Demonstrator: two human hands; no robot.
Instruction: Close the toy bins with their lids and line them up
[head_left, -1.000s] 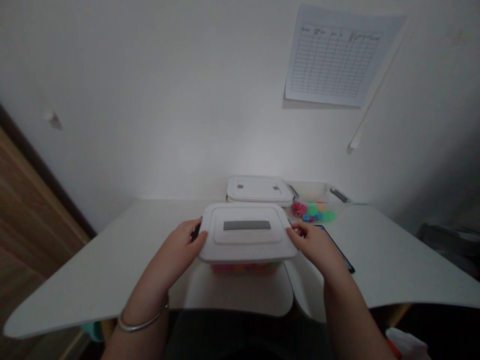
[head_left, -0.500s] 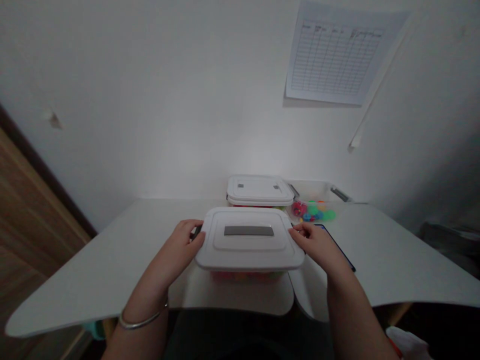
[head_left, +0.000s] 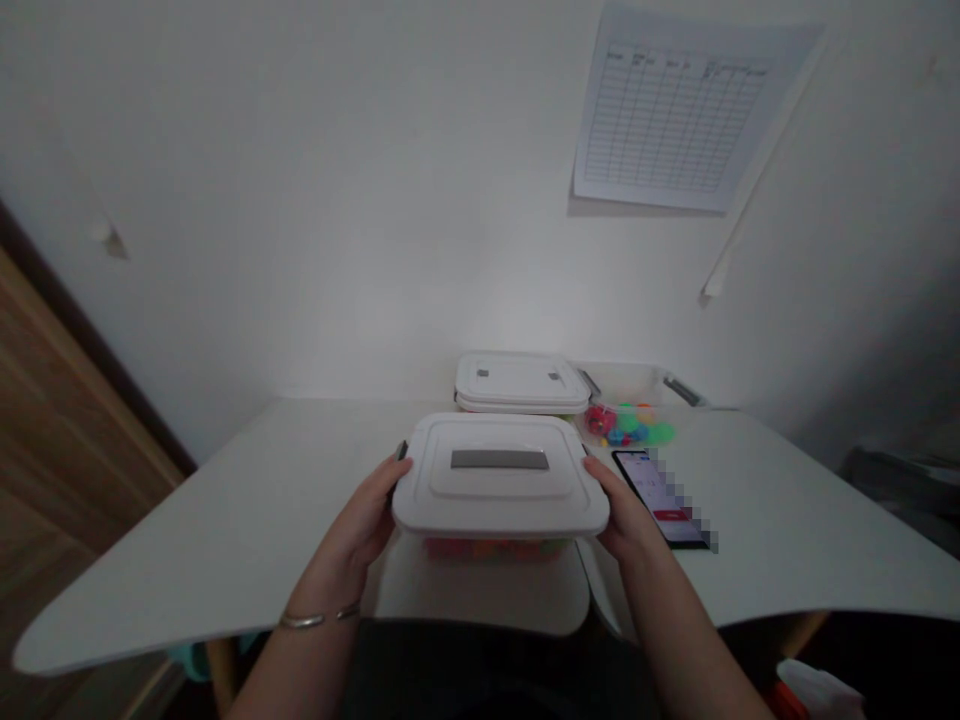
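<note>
A lidded plastic storage box [head_left: 499, 505] sits in front of me, its white lid carrying a grey handle strip. Pink, red and green contents show through its clear front below the lid. My left hand [head_left: 375, 510] grips the box's left side, thumb on the lid's edge and fingers mostly hidden beneath. Beside that thumb a dark side latch [head_left: 403, 450] sticks up. On the opposite side my right hand [head_left: 621, 510] holds the box in the same way, fingers largely out of sight behind its edge.
Behind stands a second white-lidded box [head_left: 521, 380]. Right of it, an open clear bin [head_left: 679, 392] has colourful plastic pieces [head_left: 626, 425] at its front. A phone [head_left: 660, 495] lies on the white table [head_left: 225, 510], right of my right hand. A printed sheet [head_left: 667, 120] hangs on the wall.
Both hands have shifted from the side latches to lower on the box's sides, fingers now under the lid's edge. The phone is more exposed as my right hand has moved off it.
</note>
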